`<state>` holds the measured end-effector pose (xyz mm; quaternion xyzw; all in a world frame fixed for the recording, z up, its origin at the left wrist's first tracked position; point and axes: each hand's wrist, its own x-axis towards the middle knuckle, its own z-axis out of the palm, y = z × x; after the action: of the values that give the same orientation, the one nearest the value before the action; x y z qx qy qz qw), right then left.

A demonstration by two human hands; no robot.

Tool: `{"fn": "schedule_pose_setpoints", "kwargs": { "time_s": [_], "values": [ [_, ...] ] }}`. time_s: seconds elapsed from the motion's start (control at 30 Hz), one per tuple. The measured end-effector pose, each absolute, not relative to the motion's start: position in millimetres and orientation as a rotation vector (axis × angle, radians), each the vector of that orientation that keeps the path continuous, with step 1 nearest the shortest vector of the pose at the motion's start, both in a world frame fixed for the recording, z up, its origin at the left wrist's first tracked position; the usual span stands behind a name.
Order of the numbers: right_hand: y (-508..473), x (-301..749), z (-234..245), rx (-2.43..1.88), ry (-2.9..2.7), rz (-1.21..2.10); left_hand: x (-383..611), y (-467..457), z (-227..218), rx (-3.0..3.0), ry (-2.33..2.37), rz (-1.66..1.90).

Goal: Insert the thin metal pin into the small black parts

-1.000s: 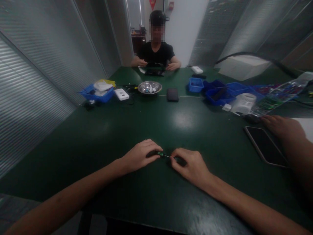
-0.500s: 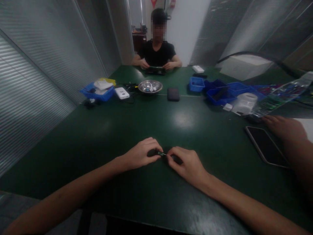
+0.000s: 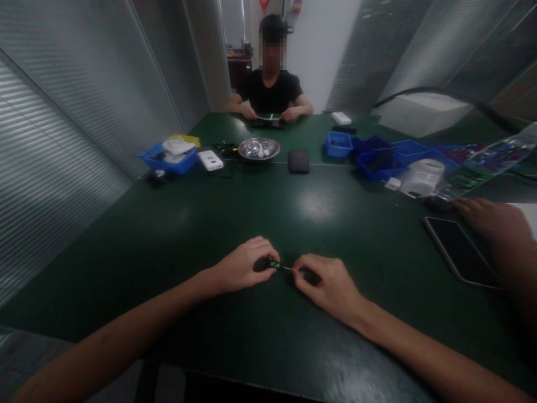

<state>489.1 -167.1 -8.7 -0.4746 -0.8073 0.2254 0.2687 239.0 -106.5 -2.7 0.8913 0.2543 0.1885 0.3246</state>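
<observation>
Green tabletop (image 3: 201,224), close to your chest: your left hand (image 3: 243,267) has its fingers closed around the dark handle of a slim tool (image 3: 276,265). The tool's thin shaft reaches your right hand (image 3: 329,285), whose fingers pinch a small dark piece (image 3: 309,276) against the surface. The work looks under way, not finished, with nothing set aside. A co-worker's hand (image 3: 490,219) rests beside a phone (image 3: 459,252).

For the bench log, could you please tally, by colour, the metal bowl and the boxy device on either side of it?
Silver metal bowl: 1
White device: 1
Black case: 1
Total: 3
</observation>
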Motion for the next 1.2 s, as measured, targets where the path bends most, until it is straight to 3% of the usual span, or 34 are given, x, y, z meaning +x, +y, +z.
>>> {"fn": "schedule_pose_setpoints", "kwargs": {
  "time_s": [0.83,1.1,1.2],
  "values": [
    [-169.9,490.0,-0.9,-1.194,-2.039,0.672,236.0,-110.9,1.9,2.322,0.755,0.577],
    [-165.6,493.4,4.1,-1.307,-1.869,0.706,226.5,-130.1,3.4,2.698,0.305,0.477],
    [-166.3,493.5,4.0,-1.288,-1.900,0.699,206.5,-115.7,3.5,2.805,0.375,0.425]
  ]
}}
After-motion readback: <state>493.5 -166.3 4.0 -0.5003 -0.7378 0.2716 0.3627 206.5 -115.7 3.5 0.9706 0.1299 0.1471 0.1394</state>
